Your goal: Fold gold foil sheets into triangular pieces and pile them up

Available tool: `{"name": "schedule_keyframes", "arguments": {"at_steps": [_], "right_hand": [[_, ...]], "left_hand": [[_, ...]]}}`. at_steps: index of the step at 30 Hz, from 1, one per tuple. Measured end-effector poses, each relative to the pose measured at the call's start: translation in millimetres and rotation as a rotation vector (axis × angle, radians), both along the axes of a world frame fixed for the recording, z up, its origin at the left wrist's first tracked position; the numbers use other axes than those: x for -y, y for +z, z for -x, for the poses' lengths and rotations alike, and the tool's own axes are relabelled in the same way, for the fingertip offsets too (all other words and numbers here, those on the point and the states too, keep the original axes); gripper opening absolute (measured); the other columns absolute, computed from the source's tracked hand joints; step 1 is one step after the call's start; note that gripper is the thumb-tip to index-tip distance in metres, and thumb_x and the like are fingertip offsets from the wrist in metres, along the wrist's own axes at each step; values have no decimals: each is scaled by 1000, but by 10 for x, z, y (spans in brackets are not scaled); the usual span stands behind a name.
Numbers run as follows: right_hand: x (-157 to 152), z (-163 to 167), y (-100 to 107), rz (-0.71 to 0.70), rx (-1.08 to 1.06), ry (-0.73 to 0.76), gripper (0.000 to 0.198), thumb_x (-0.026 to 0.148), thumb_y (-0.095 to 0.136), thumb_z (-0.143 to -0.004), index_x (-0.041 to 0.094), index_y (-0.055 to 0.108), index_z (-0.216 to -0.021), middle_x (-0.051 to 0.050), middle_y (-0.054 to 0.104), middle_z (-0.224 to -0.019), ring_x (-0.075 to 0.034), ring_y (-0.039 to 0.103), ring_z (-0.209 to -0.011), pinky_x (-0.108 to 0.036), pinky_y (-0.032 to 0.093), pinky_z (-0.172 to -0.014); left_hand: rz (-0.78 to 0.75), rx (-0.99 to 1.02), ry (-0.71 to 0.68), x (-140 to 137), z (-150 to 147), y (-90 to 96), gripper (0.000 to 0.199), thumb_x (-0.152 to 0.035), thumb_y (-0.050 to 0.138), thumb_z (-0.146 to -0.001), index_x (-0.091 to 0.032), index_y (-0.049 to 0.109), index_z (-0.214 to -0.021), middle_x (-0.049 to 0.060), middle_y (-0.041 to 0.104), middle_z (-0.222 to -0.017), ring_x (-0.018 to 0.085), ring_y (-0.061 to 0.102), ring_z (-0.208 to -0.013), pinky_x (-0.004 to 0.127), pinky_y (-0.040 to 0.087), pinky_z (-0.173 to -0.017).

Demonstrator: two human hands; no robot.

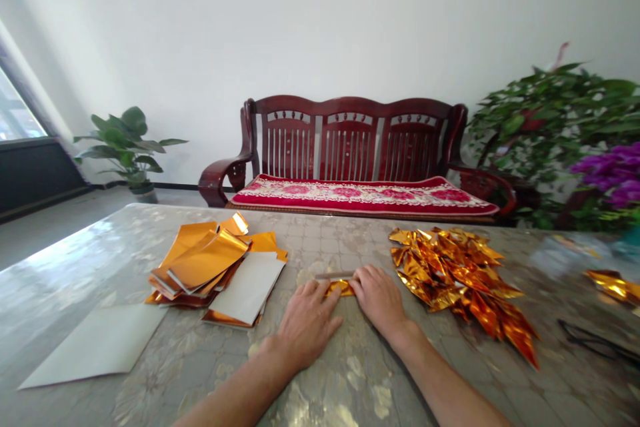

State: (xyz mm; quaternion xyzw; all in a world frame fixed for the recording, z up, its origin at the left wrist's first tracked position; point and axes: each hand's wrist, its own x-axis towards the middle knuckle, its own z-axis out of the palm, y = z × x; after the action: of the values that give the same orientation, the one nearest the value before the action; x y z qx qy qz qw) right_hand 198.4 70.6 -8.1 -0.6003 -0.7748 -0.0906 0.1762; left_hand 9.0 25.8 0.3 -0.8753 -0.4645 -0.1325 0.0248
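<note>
A small folded strip of gold foil paper (341,288) lies on the table between my two hands, with a grey edge showing along its far side. My left hand (307,320) holds down its left end, fingers bent over it and thumb apart. The right end is gripped by my right hand (379,299), whose fingers are curled and close together; the fingertips are partly hidden. To the left is a loose pile of gold foil sheets (205,257), with a white-backed sheet (247,288) on its near side. On the right lies a heap of folded gold foil pieces (450,273).
A single pale sheet (100,343) lies at the table's left. Dark-framed glasses (595,340), another gold foil piece (613,285) and clear plastic (567,253) are at the right. Beyond the table (325,233) stand a wooden bench (347,147) and potted plants (125,143).
</note>
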Motion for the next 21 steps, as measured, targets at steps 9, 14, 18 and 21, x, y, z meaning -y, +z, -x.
{"name": "schedule_keyframes", "arguments": {"at_steps": [9,14,18,21], "right_hand": [[144,-6,12,-215,-133,144,12,16,53,-93,19,64,-90,-5,66,-91,-21,58,-91,-32,42,-84],[361,144,-90,-170,-116,348,32,6,45,-89,16,66,-111,-8,69,-110,-19,59,-105,-33,45,-97],[440,242,-201,-132,-43,327,45,5,44,-87,12,61,-129,-12,64,-129,-21,56,-120,-36,42,-108],[472,255,-191,-35,17,264,48,7,43,-88,8,57,-134,-16,58,-137,-24,53,-127,-39,40,-111]], "left_hand": [[-22,-34,26,28,-24,-52,46,-42,44,-96,-23,47,-138,9,49,-142,26,47,-118,43,40,-101],[-46,-21,30,21,-30,-65,42,-39,46,-96,-23,51,-134,9,50,-142,26,48,-116,43,41,-100],[-61,-59,-17,13,-23,-59,34,-35,41,-99,-24,58,-126,8,52,-140,25,49,-116,42,41,-99],[-73,-91,-30,14,-16,-57,36,-35,39,-100,-25,56,-129,7,50,-143,26,48,-119,42,41,-98]]}}
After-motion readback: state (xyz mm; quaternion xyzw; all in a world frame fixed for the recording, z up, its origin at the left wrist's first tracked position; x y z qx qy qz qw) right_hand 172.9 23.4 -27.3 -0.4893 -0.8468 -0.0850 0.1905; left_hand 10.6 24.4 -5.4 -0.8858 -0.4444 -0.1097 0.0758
